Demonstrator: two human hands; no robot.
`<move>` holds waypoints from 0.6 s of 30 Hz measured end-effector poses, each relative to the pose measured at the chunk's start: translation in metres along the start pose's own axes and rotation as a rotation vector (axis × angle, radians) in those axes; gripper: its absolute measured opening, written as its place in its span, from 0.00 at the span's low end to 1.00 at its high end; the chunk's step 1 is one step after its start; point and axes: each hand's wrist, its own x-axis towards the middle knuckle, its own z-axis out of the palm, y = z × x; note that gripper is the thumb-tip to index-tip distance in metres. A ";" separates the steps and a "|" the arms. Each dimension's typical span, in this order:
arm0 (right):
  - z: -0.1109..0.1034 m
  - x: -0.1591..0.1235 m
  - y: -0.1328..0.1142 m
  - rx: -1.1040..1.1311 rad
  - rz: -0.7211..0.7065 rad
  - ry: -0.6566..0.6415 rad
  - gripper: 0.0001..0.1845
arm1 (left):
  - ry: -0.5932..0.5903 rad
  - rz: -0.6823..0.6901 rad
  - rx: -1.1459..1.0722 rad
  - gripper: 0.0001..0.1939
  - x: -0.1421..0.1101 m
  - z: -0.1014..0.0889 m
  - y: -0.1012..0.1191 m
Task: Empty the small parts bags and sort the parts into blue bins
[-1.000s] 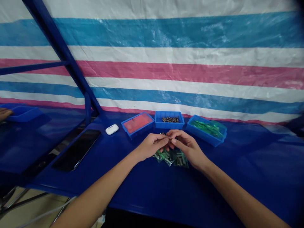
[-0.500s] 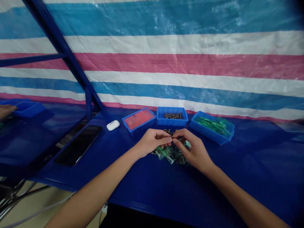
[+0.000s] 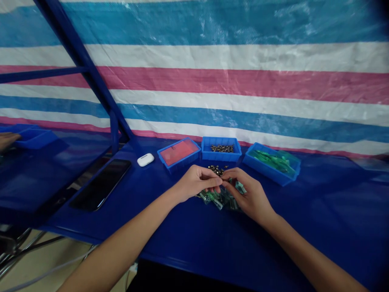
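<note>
My left hand (image 3: 198, 183) and my right hand (image 3: 245, 190) meet fingertip to fingertip above the blue table. Both are closed in a pinch; whatever sits between the fingertips is too small and too covered to name. Beneath them lies a heap of small clear and green plastic packets (image 3: 216, 199), partly hidden by the hands. Just behind the fingers is a loose pile of small dark metal parts (image 3: 215, 170). More such metal parts (image 3: 222, 149) fill the bottom of a blue bin (image 3: 221, 157) behind the pile.
Left of that bin stands a blue tray with a flat red piece (image 3: 180, 151); to its right, a blue bin (image 3: 267, 172) holds green packets (image 3: 273, 161). A white earbud case (image 3: 145, 159) and a black phone (image 3: 101, 184) lie left. Another person's hand (image 3: 8, 140) shows far left.
My two hands stay pinched together, with only a slight shift of the right fingers. The view has moved a little; more of the loose metal pile shows behind the fingers.
</note>
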 end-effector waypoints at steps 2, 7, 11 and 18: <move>-0.003 0.002 0.001 -0.036 -0.034 -0.002 0.06 | 0.039 0.002 0.009 0.14 0.002 0.000 -0.002; -0.005 -0.001 0.003 -0.120 -0.083 0.001 0.06 | 0.094 0.045 0.081 0.13 0.005 0.000 -0.010; -0.001 0.002 0.004 -0.211 -0.119 0.024 0.05 | 0.117 0.076 0.136 0.16 0.005 0.001 -0.009; -0.022 0.068 0.025 -0.541 -0.007 0.074 0.07 | 0.516 0.157 0.347 0.20 0.010 -0.014 -0.009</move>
